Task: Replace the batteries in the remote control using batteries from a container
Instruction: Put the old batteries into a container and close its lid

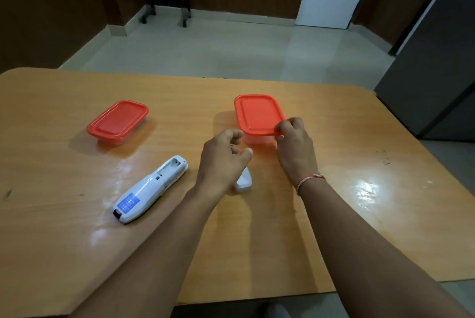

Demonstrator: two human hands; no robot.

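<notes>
The right hand pinches the near corner of the red rectangular plastic lid on a clear plastic container. The left hand hovers beside it, fingers loosely curled, holding nothing. Under its wrist lies a small white battery cover. Further left on the orange wooden table lies the white remote control, back up, battery bay open. Well apart sits a second red-lidded clear container

Tabletop: your glossy orange wood surface.
On it, left: red-lidded box; remote with its battery bay open.
Centre: white cover; second box.
</notes>
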